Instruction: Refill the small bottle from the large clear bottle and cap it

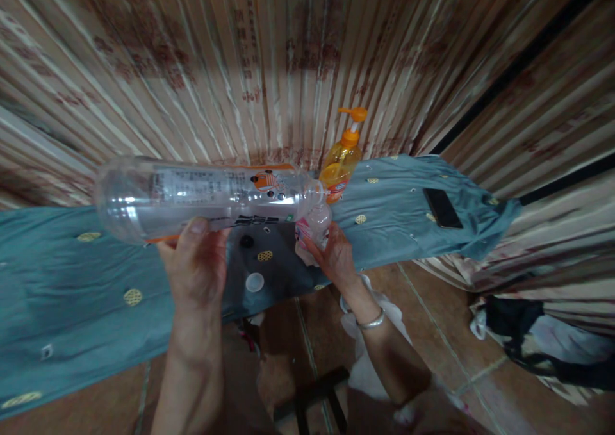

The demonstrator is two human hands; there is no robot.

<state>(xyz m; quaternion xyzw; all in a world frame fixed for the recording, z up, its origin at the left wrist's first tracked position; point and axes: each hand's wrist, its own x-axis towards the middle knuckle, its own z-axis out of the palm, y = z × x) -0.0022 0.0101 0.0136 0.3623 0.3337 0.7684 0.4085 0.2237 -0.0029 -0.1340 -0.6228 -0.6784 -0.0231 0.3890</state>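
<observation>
Grips the large clear bottle roughly level in the left hand above the teal cloth, with its mouth near the small bottle clasped in the right hand, and could spill any contents through misaligned necks or drop it through a one-handed hold.

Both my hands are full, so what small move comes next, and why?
Perhaps line up the small bottle with the big bottle, mouth to mouth: your left hand holds the big one sideways, its neck beside the small one in your right hand.
</observation>
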